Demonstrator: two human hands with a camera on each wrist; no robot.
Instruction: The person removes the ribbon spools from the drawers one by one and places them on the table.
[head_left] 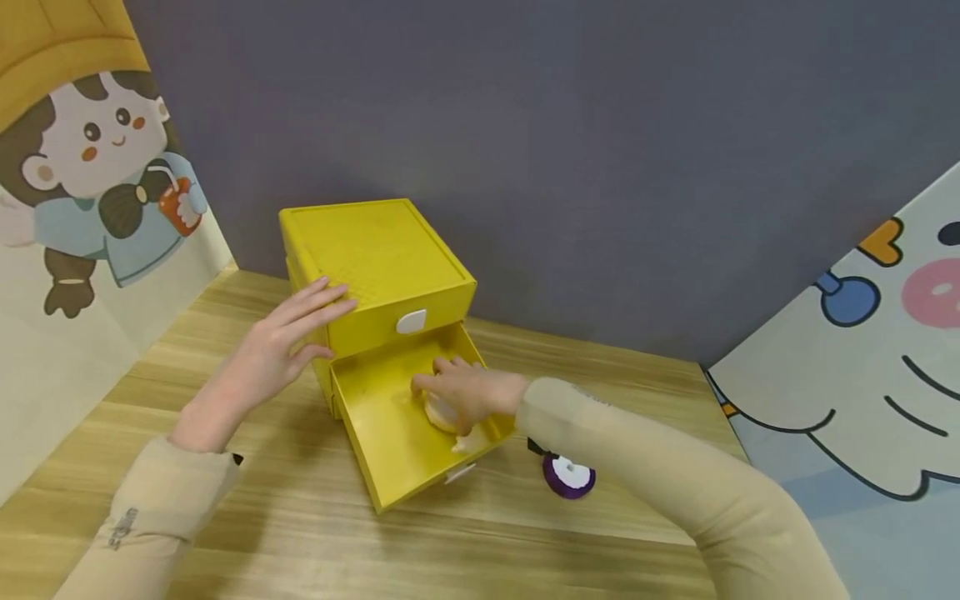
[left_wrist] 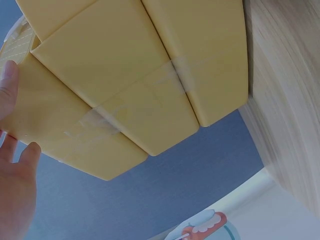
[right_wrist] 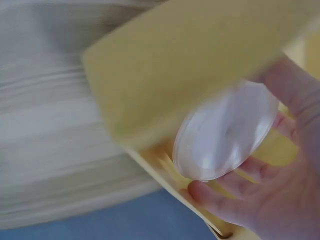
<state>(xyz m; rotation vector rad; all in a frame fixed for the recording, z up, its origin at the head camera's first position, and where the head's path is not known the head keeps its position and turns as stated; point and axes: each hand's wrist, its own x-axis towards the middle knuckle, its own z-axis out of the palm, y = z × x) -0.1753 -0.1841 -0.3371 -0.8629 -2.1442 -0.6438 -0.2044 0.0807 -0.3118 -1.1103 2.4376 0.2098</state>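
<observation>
A small yellow drawer cabinet (head_left: pixel 375 250) stands on the table with its lower drawer (head_left: pixel 390 450) pulled out. My left hand (head_left: pixel 273 350) rests at the cabinet's front left top edge, fingers straight; the left wrist view shows this hand (left_wrist: pixel 17 185) beside the yellow side panels. Inside the drawer, my right hand (head_left: pixel 465 392) holds a round, pale roll (head_left: pixel 441 412). Its flat white face (right_wrist: pixel 227 132) shows in the right wrist view, between the thumb and fingers of my right hand (right_wrist: pixel 270 200). The drawer wall partly covers the roll there.
A purple ribbon roll (head_left: pixel 568 477) with a white core lies on the wooden table (head_left: pixel 300 533), right of the drawer. A grey wall (head_left: pixel 562 167) rises behind the cabinet. Panels with cartoon figures (head_left: pixel 112 167) stand at left and right.
</observation>
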